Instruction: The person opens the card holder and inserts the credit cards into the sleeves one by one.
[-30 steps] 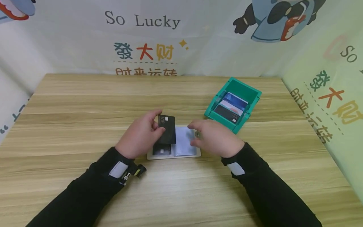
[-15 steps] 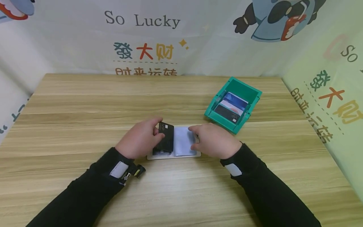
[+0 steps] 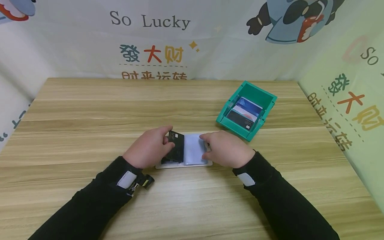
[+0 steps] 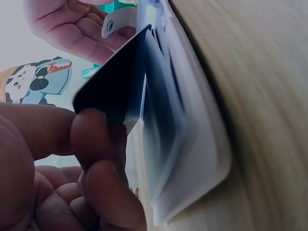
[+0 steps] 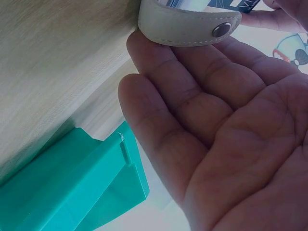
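Note:
My left hand (image 3: pixel 146 148) pinches a black VIP card (image 3: pixel 177 146) between thumb and fingers. In the left wrist view the card (image 4: pixel 118 82) tilts up from the clear sleeves of an open card holder (image 3: pixel 195 166), its far edge close at a sleeve. My right hand (image 3: pixel 228 149) is at the holder's right side, thumb and index finger spread apart over the translucent pages (image 3: pixel 193 150). In the right wrist view its other fingers lie fairly straight beside the pale snap strap (image 5: pixel 187 26). Another dark card partly shows under the held one.
A green bin (image 3: pixel 223 124) stands at the back right, with several cards (image 3: pixel 246 111) inside, one black and marked VIP. The wooden table (image 3: pixel 186 206) carries everything. Printed cloth (image 3: pixel 222 60) hangs behind and at the sides.
My left hand has brought the black card toward me and down over the holder's left sleeve, with only a slight shift in the last half second. My right hand has barely moved.

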`<state>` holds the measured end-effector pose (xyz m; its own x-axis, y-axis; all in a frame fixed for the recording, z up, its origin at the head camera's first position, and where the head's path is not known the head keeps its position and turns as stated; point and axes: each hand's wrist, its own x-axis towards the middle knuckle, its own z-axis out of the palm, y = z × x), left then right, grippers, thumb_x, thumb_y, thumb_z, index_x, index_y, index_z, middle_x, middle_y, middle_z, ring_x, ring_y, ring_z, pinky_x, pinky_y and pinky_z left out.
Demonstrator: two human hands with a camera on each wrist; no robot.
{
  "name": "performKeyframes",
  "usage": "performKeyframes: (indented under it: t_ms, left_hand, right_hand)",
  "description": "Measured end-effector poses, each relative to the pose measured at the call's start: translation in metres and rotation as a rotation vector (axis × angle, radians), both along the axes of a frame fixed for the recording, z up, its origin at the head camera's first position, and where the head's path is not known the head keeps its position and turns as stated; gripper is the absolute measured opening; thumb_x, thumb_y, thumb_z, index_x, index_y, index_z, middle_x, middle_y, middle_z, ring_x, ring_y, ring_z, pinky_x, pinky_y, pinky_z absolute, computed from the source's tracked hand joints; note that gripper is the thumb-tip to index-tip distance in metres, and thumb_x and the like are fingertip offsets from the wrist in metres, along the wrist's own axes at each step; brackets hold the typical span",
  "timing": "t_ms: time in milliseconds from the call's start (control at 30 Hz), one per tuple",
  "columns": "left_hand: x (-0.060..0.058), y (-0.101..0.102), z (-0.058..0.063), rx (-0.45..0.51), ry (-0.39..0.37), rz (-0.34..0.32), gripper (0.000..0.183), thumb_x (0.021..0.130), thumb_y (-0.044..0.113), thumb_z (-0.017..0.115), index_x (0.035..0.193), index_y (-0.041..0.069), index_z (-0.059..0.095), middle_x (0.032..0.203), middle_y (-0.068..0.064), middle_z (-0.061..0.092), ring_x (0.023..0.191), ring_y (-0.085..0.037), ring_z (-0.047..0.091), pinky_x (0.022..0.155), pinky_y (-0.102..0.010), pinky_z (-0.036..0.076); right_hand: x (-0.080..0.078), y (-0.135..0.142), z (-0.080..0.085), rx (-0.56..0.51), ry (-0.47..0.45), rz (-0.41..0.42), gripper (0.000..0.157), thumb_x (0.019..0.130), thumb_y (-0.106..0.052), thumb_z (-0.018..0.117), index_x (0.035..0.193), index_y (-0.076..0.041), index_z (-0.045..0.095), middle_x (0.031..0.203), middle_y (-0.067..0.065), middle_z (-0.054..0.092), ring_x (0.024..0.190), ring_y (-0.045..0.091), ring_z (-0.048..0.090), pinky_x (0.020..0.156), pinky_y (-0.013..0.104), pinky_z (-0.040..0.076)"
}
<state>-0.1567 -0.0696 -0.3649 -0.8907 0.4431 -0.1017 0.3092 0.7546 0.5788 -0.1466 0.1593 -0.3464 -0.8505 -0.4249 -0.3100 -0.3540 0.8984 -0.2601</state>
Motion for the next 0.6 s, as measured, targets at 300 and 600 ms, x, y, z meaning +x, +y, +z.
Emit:
performKeyframes:
  t_ms: [300, 600]
  left_hand:
    - [-0.0006, 0.0024, -0.0041, -0.008, 0.023, -0.009, 0.055, 0.091, 0.021, 0.061, 0.137, -0.002, 0.041, 0.072, 0.002, 0.056, 0.058, -0.011, 0.05, 0.063, -0.033, 0.045]
    - [-0.0025, 0.0051, -0.0091, -0.033, 0.047, -0.016, 0.056, 0.09, 0.022, 0.062, 0.136, -0.004, 0.042, 0.072, 0.002, 0.057, 0.061, -0.011, 0.051, 0.065, -0.034, 0.046]
  right_hand:
    - [-0.0008, -0.0026, -0.002, 0.035, -0.003, 0.0, 0.059, 0.082, -0.034, 0.071, 0.133, -0.011, 0.052, 0.115, 0.003, 0.062, 0.086, 0.013, 0.053, 0.087, 0.035, 0.048]
    - [0.0, -0.0034, -0.0024, 0.066, 0.024, 0.029, 0.058, 0.082, -0.035, 0.072, 0.132, -0.011, 0.054, 0.114, 0.003, 0.063, 0.086, 0.012, 0.053, 0.087, 0.035, 0.049]
